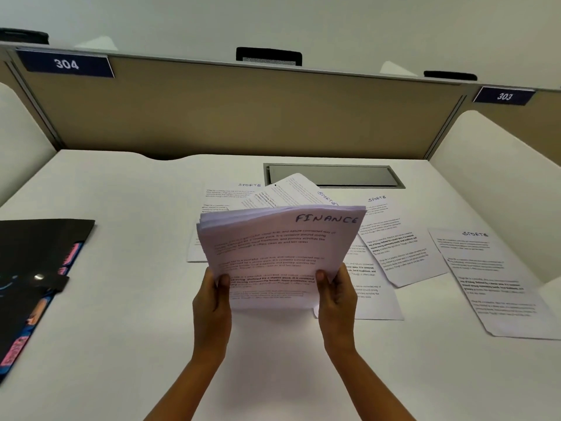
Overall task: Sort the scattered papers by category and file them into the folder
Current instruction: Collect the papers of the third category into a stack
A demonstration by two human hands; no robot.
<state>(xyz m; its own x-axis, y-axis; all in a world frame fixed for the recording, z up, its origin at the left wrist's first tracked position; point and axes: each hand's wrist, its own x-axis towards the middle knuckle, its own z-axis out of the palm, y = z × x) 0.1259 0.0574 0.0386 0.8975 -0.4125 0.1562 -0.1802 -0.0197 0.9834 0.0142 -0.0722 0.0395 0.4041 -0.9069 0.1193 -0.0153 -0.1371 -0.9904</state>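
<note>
Where the desk [121,314] meets the left edge of view, the black folder [39,253] lies flat, with pink and blue tabs showing along its right side. It is well apart from the papers, and I can't tell if it's open. Plate 304 [66,64] sits above it on the tan partition [243,110]. At centre, the left hand [212,299] grips the lower left edge of the paper stack [273,253], thumb on the top sheet, fingers behind. The stack is held up off the desk and tilted toward the camera, its sheets fanned a little at the upper left corner. The top sheet has FINANCE handwritten at upper right, with printed paragraphs below. The right hand [335,296] grips the lower right edge the same way, thumb in front, fingers curled behind. Loose SPORTS sheets [394,238] lie flat on the desk behind and to the right of the stack, overlapping and at mixed angles, partly hidden by it. A grey cable hatch [334,175] sits recessed behind them, and one sheet's corner overlaps its front edge. The rightmost SPORTS sheet [491,284] lies skewed, apart from the others. Plate 303 [504,96] is on the partition at far right.
</note>
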